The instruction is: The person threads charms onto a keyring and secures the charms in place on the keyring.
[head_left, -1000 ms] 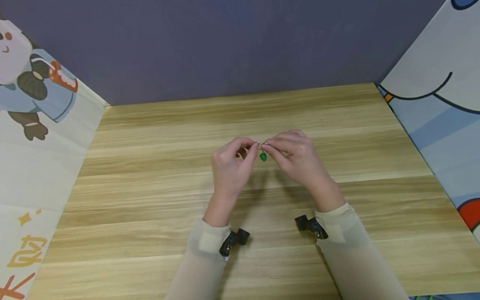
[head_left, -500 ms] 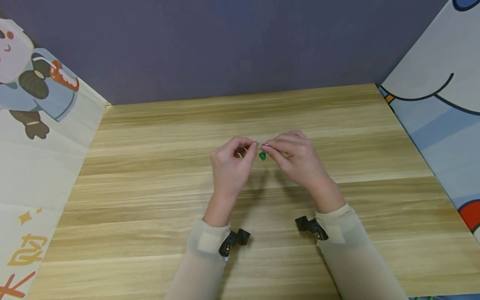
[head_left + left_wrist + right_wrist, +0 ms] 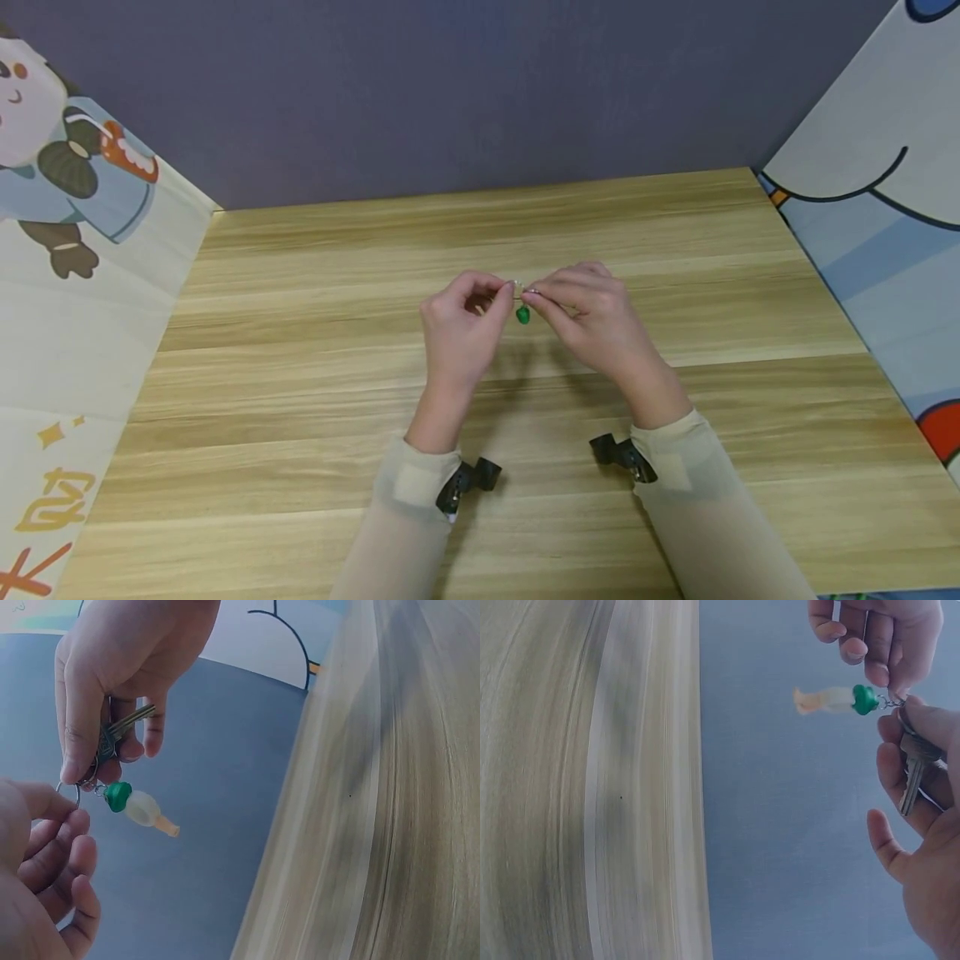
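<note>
Fingertip to fingertip above the table, my two hands hold a key ring (image 3: 76,796) between them. My left hand (image 3: 461,333) pinches one side of the ring between thumb and index finger. With thumb and index finger, my right hand (image 3: 596,312) pinches the ring's other side; its fingertips hide part of the ring. A silver key (image 3: 913,776) lies against the right hand's fingers, its blade sticking out. From a short chain dangles a small figure charm (image 3: 139,808), green at the top, pale in the middle and peach at its end.
Below the hands spreads a wood-grain table (image 3: 300,375). A dark blue-grey panel (image 3: 480,100) stands along its far edge. Cartoon-printed panels rise on the left (image 3: 75,333) and right (image 3: 862,208). Each sleeve carries a black wrist camera (image 3: 468,483).
The left fingertips have shifted slightly left, so the gap between the hands is a little wider. The charm has swung a bit to the left. The right hand stays nearly still.
</note>
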Demonstrator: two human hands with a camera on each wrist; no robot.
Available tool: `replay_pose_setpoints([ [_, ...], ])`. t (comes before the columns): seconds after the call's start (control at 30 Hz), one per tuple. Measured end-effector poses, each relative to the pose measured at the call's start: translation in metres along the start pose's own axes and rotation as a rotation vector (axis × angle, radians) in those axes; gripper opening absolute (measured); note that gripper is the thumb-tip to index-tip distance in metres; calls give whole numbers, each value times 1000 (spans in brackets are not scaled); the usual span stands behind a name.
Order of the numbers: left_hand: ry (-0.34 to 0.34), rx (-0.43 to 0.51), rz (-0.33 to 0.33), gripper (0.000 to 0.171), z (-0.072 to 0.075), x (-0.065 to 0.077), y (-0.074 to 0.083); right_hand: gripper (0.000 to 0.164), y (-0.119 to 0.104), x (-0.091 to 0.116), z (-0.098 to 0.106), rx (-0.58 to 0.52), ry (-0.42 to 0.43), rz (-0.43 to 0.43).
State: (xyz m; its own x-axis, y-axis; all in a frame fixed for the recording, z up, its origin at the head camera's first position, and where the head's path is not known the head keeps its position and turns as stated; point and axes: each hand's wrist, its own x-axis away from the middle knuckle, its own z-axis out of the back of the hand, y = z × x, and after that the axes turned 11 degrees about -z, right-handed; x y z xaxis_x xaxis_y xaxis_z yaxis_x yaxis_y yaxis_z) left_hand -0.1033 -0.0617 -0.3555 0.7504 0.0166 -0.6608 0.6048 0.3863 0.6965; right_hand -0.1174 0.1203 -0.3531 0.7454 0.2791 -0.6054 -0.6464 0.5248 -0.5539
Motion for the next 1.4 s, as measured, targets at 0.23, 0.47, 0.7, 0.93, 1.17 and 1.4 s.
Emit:
replay_pose_setpoints([
  [0.23,-168,208,205,12,-1,-1,2,10,0,1,1,3,3,5],
  [0.47,-352,431,384,17,2,-3,3,8,0,1,0,-17,-4,-10],
  [0.7,-381,515,411,17,1,-3,2,11,3,1,0,51,-5,40],
  [0.93,-340,577,482,16,5,-7,6,18,7,1,4,130,-5,95],
  [1.17,-356,514,478,18,13,-10,2,32,8,3,11,94,-124,18],
  [1.4,-450,331,409,21,25,-14,-2,41,3,3,24,102,-333,-178],
])
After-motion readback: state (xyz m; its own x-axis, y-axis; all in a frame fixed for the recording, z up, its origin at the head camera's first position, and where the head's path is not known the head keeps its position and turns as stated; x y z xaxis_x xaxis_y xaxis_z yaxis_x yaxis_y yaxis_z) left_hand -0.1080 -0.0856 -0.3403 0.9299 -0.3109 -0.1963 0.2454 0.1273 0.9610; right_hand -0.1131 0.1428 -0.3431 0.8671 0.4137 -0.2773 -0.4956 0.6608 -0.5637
